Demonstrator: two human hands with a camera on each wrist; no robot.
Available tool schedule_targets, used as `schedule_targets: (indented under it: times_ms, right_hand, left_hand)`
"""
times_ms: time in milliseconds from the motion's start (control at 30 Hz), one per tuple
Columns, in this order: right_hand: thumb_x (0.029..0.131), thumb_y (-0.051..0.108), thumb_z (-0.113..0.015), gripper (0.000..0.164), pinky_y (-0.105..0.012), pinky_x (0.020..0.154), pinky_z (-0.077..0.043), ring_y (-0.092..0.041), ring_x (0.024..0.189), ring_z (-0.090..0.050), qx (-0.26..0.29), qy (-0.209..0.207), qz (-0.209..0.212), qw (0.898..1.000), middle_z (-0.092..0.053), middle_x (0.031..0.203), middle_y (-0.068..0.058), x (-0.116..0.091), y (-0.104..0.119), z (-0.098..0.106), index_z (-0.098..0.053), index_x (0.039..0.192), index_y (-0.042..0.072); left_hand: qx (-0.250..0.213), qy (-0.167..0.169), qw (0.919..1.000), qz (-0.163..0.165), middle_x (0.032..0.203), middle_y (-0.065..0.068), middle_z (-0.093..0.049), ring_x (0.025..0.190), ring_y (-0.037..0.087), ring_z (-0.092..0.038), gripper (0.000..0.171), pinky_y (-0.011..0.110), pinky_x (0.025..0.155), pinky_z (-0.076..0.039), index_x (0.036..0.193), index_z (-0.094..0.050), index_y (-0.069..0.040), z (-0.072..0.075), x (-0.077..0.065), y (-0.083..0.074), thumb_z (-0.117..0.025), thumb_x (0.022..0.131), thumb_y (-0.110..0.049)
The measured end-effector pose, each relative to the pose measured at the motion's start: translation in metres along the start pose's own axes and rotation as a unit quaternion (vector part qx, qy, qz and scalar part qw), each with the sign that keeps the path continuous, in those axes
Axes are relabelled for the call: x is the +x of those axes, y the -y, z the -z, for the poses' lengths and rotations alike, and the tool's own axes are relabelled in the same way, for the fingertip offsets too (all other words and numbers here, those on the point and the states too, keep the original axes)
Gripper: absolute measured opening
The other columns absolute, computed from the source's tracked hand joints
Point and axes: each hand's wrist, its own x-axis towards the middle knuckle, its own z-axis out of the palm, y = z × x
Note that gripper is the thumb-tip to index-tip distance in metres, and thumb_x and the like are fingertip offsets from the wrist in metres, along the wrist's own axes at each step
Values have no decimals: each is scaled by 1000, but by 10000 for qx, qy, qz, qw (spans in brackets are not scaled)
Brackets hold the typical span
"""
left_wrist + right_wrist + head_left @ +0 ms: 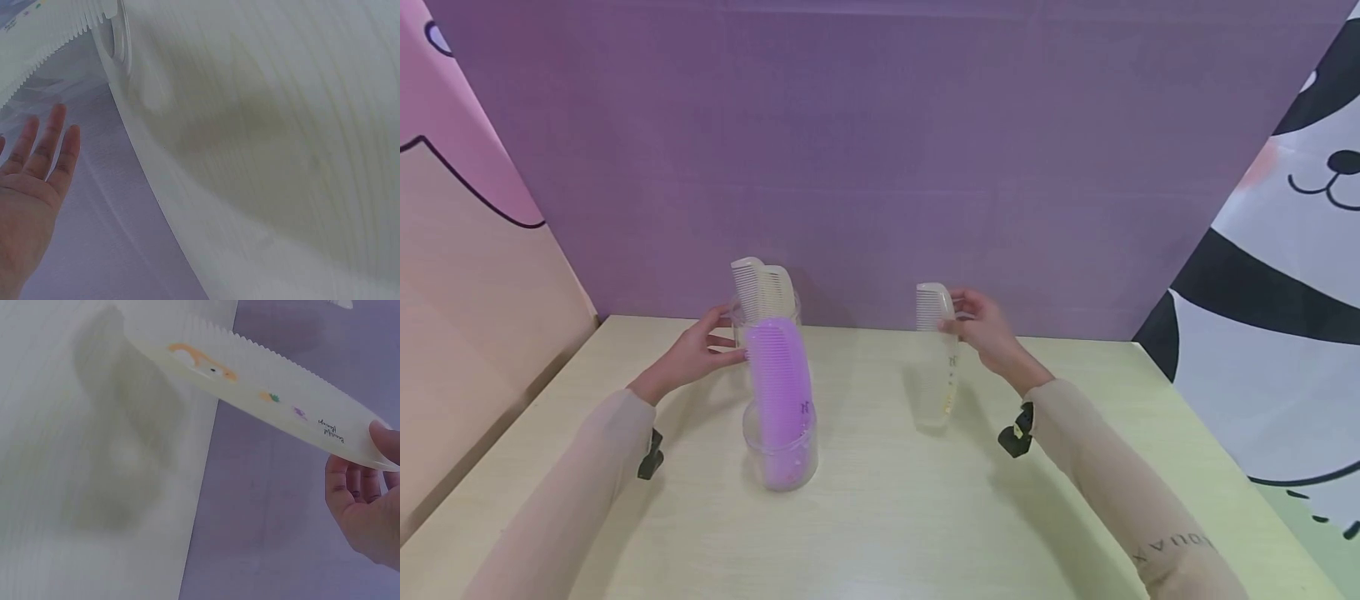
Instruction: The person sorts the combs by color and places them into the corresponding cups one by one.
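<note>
My right hand (pixel 988 333) pinches a pale cream comb (pixel 946 367) near its upper end, between thumb and fingers. The comb stands upright above the table, teeth to the left; small printed pictures mark its spine in the right wrist view. On the left, a purple comb (pixel 781 375) leans in a clear cup (pixel 808 450). Behind it another clear cup (pixel 797 307) holds two pale combs, one (pixel 747 283) left of the other (pixel 777 292). My left hand (pixel 696 354) is beside this rear cup with fingers extended; whether they touch it I cannot tell.
A light wood-patterned table (pixel 880 525) lies under everything. A purple panel (pixel 880 167) rises along its back edge, close behind the rear cup. Printed cartoon walls flank both sides, a panda (pixel 1292 275) on the right.
</note>
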Motion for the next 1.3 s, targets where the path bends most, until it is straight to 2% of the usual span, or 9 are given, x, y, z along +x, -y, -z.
schedule_targets:
  times_ms: [200,433,667,1100,1300]
  right_hand:
    - [83,-3,-59,43,-27,68,-45,-13,86,-54,146,9,-36,9999,-55,105,-6,7,13,-15,-45,123,3]
    - [82,-5,-58,41,-37,78,-50,-21,94,-54,305,-5,63,9995,-54,111,-14,16,26,-33,-45,121,2]
    - [82,-2,-61,37,-32,73,-46,-21,94,-54,435,-86,229,9988,-56,108,-10,28,36,-48,-48,116,6]
    - [81,-3,-63,42,-30,77,-47,-18,95,-57,895,-363,315,9948,-57,115,-12,45,60,-68,-48,119,6]
    - [80,-5,-62,41,-29,76,-47,-19,95,-57,1277,-484,368,9900,-58,115,-12,53,71,-75,-49,117,7]
  left_hand:
    - [1,-9,10000,18,138,23,-35,112,40,-53,87,48,89,-48,146,-12,-10,0,-1,-1,-69,82,-26]
    - [50,-39,10000,1,137,24,-36,112,41,-54,87,47,89,-49,145,-13,-8,0,0,0,-69,81,-27]
    - [81,-43,10000,-29,136,24,-37,111,41,-54,86,47,89,-48,145,-14,-7,0,-1,0,-69,81,-26]
    - [85,-58,9999,18,137,24,-36,111,41,-54,87,47,88,-49,145,-13,-8,1,-1,0,-69,81,-26]
    - [89,-26,10000,9,137,24,-35,111,41,-53,86,47,89,-48,145,-13,-8,2,-3,-1,-69,82,-27]
